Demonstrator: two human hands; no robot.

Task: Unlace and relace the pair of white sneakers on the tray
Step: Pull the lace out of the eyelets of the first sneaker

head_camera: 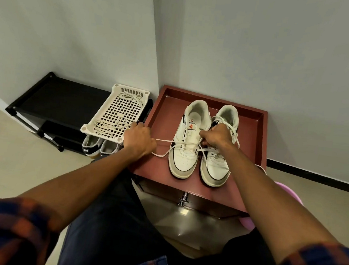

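Note:
Two white sneakers stand side by side, toes toward me, on a dark red tray (253, 137). The left sneaker (186, 139) has a white lace (164, 141) threaded through its lowest eyelets only. My left hand (139, 139) grips one end of that lace and holds it out taut to the left, over the tray's left edge. My right hand (216, 137) is curled over the gap between the shoes and pinches lace near the left shoe's eyelets. The right sneaker (218, 157) is partly laced, with loose lace looping by its collar.
A white perforated plastic basket (116, 114) holding a loose lace sits on a black shoe rack (51, 102) to the left. Another pair of shoes (96, 146) stands under it. The tray rests on a dark red drawer unit with a metal knob (183, 200). Walls stand close behind.

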